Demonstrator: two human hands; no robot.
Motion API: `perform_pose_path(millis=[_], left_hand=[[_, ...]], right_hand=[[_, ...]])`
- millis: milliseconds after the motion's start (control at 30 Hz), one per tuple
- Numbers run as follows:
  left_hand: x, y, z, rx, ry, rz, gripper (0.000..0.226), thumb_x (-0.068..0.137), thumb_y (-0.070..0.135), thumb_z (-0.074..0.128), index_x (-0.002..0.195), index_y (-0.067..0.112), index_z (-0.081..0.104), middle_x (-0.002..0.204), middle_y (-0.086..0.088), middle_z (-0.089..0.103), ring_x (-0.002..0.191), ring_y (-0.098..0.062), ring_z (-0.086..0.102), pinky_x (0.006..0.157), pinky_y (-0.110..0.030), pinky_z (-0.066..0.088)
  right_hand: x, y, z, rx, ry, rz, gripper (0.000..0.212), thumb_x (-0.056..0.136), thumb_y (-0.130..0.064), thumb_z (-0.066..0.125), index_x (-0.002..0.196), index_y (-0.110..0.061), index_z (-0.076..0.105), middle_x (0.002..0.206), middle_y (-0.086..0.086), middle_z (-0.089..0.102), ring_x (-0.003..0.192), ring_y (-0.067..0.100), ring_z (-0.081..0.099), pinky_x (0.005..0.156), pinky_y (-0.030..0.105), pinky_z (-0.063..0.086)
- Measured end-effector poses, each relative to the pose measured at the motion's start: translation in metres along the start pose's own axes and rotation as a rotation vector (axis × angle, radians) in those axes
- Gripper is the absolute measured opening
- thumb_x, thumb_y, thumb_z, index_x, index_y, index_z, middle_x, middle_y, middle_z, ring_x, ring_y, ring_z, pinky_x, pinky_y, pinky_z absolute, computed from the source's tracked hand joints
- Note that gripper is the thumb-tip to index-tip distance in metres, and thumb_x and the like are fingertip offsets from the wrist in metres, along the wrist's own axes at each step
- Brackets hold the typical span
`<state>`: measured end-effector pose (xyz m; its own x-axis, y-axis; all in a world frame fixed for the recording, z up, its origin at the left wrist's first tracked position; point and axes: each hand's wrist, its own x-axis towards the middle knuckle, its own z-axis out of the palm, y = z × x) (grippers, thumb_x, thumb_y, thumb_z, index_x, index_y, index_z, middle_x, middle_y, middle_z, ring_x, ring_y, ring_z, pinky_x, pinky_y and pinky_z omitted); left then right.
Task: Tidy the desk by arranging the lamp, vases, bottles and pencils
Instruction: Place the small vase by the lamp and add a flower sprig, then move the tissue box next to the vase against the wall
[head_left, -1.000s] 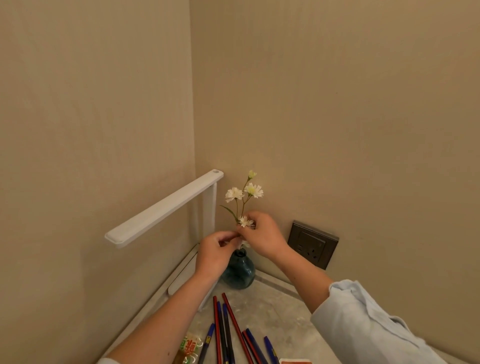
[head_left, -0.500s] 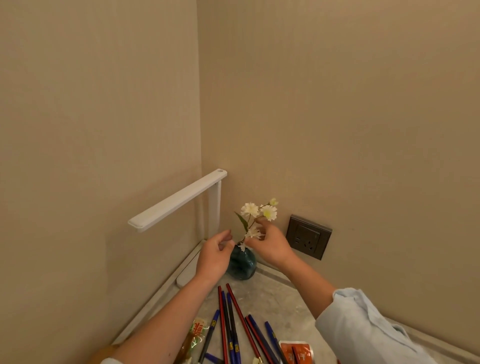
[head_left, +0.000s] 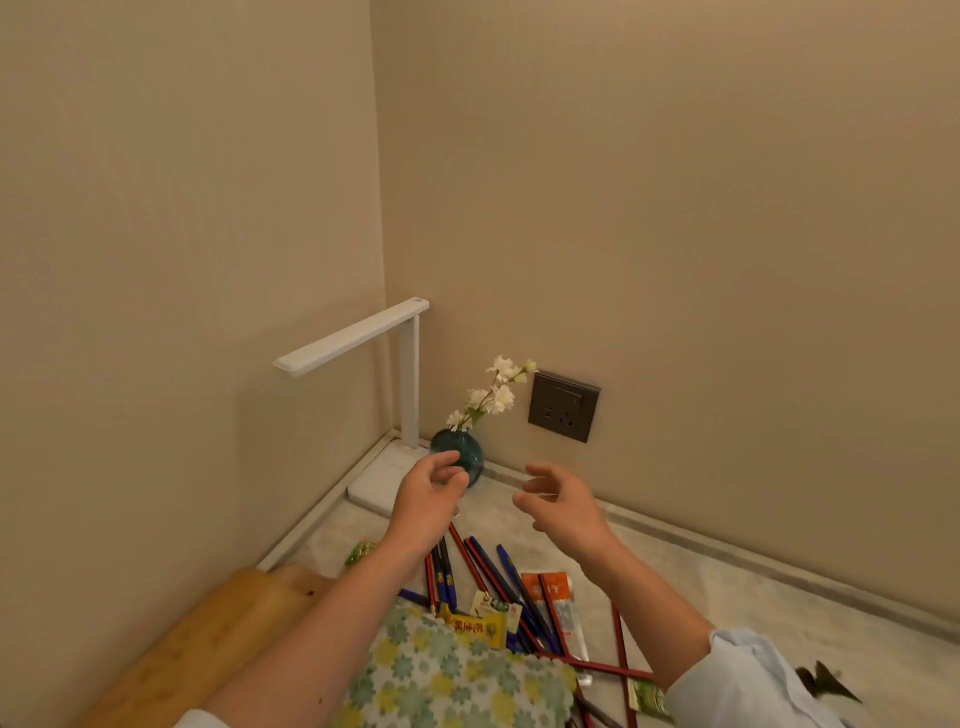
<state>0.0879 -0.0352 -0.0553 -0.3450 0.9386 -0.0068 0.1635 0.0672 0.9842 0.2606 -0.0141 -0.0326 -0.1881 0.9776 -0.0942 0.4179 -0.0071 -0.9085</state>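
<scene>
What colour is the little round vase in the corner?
The vase is dark teal, a bluish green, seen best in the head view.

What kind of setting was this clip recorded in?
Probably a home desk pushed into a room corner: a white desk lamp, scattered pencils and a wall socket suggest it.

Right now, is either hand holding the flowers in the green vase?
No, the left hand and right hand are both open below the flowers, which stand free in the vase.

a dark wall socket (head_left: 564, 413) in the beige wall (head_left: 675, 208); a yellow snack packet (head_left: 478, 626) touches a floral cloth (head_left: 452, 680); wooden board (head_left: 208, 644) left.
</scene>
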Motion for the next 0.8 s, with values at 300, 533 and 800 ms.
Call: perform_pose_path(millis=[300,533,800], left_hand=[[-0.067,-0.011,0.030,0.131,-0.103,0.049,0.022,0.093,0.026,0.057,0.116,0.027,0.060,0.110,0.006,0.062,0.101,-0.009,0.059,0.089,-0.030,0.052],[-0.119,-0.027,0.029,0.272,-0.089,0.107,0.020,0.093,0.024,0.058,0.112,0.027,0.063,0.101,0.014,0.063,0.092,0.000,0.059,0.076,-0.015,0.048],[-0.156,-0.033,0.009,0.386,-0.003,0.121,0.019,0.091,0.030,0.060,0.109,0.034,0.063,0.099,0.018,0.063,0.092,0.002,0.059,0.082,-0.026,0.052]], right_hand=[[-0.065,0.046,-0.018,0.065,0.009,0.010,0.027,0.087,-0.015,0.066,0.114,-0.017,0.061,0.101,0.001,0.067,0.088,0.009,0.065,0.073,0.023,0.052],[-0.102,0.066,-0.012,0.086,-0.068,-0.006,0.019,0.086,-0.010,0.065,0.104,-0.017,0.066,0.097,-0.003,0.069,0.087,0.005,0.065,0.068,0.012,0.048],[-0.123,0.071,0.004,0.050,-0.161,-0.032,0.023,0.086,-0.018,0.066,0.109,-0.020,0.066,0.101,-0.005,0.068,0.094,0.008,0.064,0.083,0.025,0.053]])
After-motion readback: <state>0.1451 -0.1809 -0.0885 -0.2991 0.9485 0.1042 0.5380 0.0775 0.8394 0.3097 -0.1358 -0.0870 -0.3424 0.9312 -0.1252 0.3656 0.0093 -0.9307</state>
